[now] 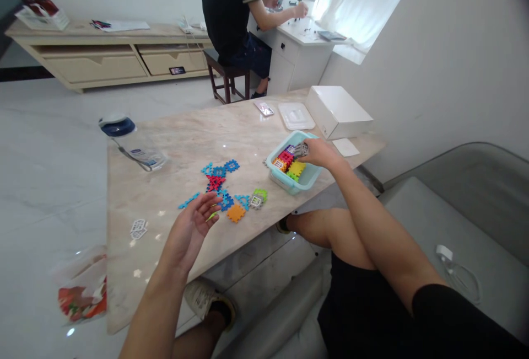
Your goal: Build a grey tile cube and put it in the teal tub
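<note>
— What is held by the right hand (320, 153)?

— A grey piece (302, 149) is pinched between its fingers (308, 148), just above the heap of coloured pieces (289, 165) lying in the light blue basket (276, 170). The basket is set near the right edge of the surface (185, 144).

— And the left hand (190, 230)?

— It is held open, palm turned up, with nothing gripped. A thin green piece (213, 215) is seen just beside the fingertips (214, 200); whether it is touched cannot be told. The flat blue and red pieces (217, 180) are laid on the surface just beyond the fingertips, with an orange piece (236, 213) near them.

— What else is seen?

— A white box (336, 111) and a clear lid (295, 116) are placed behind the basket, and a bottle (132, 141) is lying on its side at the far left. Another person (231, 11) is seated at a desk beyond.
</note>
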`<state>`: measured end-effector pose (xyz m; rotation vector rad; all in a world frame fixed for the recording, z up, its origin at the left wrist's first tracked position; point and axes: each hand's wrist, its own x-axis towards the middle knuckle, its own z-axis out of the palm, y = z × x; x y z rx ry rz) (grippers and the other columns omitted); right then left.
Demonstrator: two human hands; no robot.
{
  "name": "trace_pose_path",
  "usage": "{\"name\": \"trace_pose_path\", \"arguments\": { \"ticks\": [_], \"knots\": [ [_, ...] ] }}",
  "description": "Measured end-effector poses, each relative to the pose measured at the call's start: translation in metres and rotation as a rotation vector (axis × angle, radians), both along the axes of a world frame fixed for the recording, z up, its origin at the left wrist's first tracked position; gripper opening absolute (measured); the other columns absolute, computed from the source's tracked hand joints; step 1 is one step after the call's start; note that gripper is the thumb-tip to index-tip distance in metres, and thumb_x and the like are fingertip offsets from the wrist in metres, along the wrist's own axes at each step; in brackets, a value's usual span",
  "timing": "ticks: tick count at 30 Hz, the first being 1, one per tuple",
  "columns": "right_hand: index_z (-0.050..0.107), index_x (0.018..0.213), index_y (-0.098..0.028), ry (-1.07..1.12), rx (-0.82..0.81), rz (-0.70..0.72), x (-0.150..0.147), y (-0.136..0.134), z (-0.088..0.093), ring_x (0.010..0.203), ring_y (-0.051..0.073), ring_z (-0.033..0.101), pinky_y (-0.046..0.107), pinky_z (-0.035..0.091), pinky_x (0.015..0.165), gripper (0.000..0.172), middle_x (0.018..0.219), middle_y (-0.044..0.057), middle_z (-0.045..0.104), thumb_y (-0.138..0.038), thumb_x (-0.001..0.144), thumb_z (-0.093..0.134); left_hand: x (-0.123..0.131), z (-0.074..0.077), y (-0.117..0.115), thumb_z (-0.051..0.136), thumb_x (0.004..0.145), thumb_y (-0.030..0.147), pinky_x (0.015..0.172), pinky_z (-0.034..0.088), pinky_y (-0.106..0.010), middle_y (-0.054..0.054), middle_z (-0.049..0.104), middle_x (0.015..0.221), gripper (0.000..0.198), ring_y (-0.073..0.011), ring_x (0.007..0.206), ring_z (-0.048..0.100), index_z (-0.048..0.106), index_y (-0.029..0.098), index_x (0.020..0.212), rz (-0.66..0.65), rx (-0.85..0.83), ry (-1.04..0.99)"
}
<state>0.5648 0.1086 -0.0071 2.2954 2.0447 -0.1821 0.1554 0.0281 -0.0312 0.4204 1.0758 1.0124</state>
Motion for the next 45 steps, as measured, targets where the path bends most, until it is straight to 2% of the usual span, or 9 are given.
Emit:
{"name": "trace_pose_path", "arguments": {
  "ticks": [4,7,10,13,21,29,36,41,45],
  "knots": [
    [0.073,0.125,-0.017,-0.096,-0.152,-0.073,0.015,-0.001,-0.001,0.111,0.03,0.072,0.033,0.05,0.086,0.05,0.124,0.016,0.079,-0.048,0.089,0.085,0.003,0.0,0.003,0.06,0.102,0.02,0.062,0.061,-0.021,-0.008,0.08,0.092,0.021,-0.0126,0.072,0.072,0.079,0.012,0.099,0.03,-0.029,-0.006],
    [0.074,0.128,-0.015,-0.162,-0.228,-0.069,0.008,0.001,-0.005,0.122,0.035,0.07,0.04,0.051,0.1,0.054,0.129,0.02,0.077,-0.048,0.088,0.086,0.005,-0.001,0.002,0.06,0.102,0.019,0.062,0.06,-0.021,-0.007,0.079,0.09,0.02,-0.0123,0.07,0.071,0.079,0.012,0.099,0.035,-0.041,-0.005],
    [0.076,0.125,-0.013,-0.233,-0.32,-0.073,-0.003,0.004,-0.012,0.132,0.041,0.064,0.055,0.042,0.116,0.054,0.127,0.023,0.077,-0.043,0.083,0.091,0.006,-0.002,0.0,0.062,0.099,0.018,0.062,0.06,-0.02,-0.006,0.078,0.088,0.017,-0.012,0.07,0.071,0.078,0.012,0.1,0.024,-0.042,-0.01],
    [0.078,0.119,-0.015,-0.243,-0.411,-0.072,-0.009,0.008,-0.017,0.131,0.042,0.064,0.061,0.035,0.12,0.051,0.121,0.02,0.078,-0.044,0.08,0.094,0.005,-0.003,-0.001,0.068,0.096,0.018,0.061,0.06,-0.02,-0.005,0.077,0.087,0.013,-0.0118,0.069,0.07,0.079,0.013,0.1,0.024,-0.035,-0.008],
    [0.072,0.135,-0.013,-0.292,-0.229,-0.2,0.002,0.017,-0.029,0.141,0.04,0.058,0.056,0.036,0.118,0.049,0.139,0.024,0.073,-0.029,0.089,0.079,0.006,0.001,-0.001,0.064,0.096,0.017,0.058,0.058,-0.02,-0.003,0.074,0.082,0.014,-0.011,0.066,0.067,0.077,0.013,0.095,0.083,-0.06,-0.046],
    [0.077,0.13,-0.011,-0.321,-0.209,-0.193,-0.002,0.017,-0.055,0.143,0.043,0.055,0.056,0.035,0.119,0.041,0.135,0.026,0.074,-0.022,0.092,0.07,0.007,-0.002,-0.007,0.068,0.095,0.02,0.061,0.057,-0.02,-0.005,0.076,0.086,0.014,-0.0114,0.068,0.067,0.078,0.012,0.097,0.076,-0.075,-0.071],
    [0.075,0.134,-0.007,-0.302,-0.161,-0.266,-0.009,0.027,-0.059,0.127,0.042,0.067,0.05,0.051,0.101,0.039,0.131,0.031,0.073,-0.017,0.099,0.059,0.003,-0.005,-0.01,0.07,0.093,0.021,0.061,0.055,-0.02,-0.005,0.075,0.085,0.012,-0.0114,0.068,0.064,0.078,0.014,0.094,0.101,-0.09,-0.099],
    [0.072,0.137,-0.004,-0.301,-0.139,-0.295,-0.014,0.025,-0.064,0.128,0.043,0.068,0.051,0.053,0.102,0.042,0.139,0.034,0.067,-0.012,0.102,0.052,0.005,-0.007,-0.014,0.07,0.093,0.022,0.062,0.055,-0.021,-0.005,0.074,0.084,0.012,-0.0117,0.069,0.064,0.078,0.013,0.095,0.074,-0.075,-0.114],
    [0.071,0.14,-0.004,-0.288,-0.131,-0.248,-0.012,0.02,-0.053,0.124,0.038,0.07,0.046,0.053,0.103,0.044,0.152,0.034,0.057,-0.014,0.102,0.051,0.005,-0.009,-0.013,0.073,0.091,0.023,0.062,0.055,-0.021,-0.005,0.075,0.085,0.012,-0.0119,0.069,0.064,0.078,0.013,0.096,0.041,-0.071,-0.092]
  ]
}}
